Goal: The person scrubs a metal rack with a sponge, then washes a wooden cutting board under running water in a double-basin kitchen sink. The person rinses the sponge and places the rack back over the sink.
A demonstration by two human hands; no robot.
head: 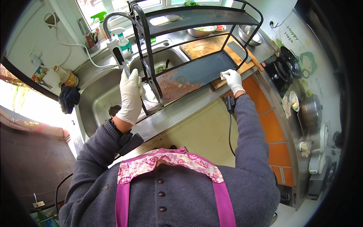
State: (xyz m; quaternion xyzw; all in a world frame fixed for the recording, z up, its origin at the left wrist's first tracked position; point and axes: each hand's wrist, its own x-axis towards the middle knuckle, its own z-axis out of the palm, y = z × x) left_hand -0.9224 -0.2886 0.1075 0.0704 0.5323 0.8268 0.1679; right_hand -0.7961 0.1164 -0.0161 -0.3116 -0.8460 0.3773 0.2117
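A black metal two-tier rack with rust patches on its lower shelf stands over the sink edge and counter. My left hand, in a white glove, is closed around a black bar at the rack's left end, just below the faucet. Near the lower shelf's front right edge is my right hand, also gloved, its fingertips pinching a small whitish piece that is too small to identify. Beneath and behind the rack's right end lies a wooden cutting board, with a cleaver on it.
A double steel sink lies at the left. Spray bottles stand behind it. Metal bowls sit at the back right. A stove with a black pan and a lidded pot line the right side. A dark cloth hangs left.
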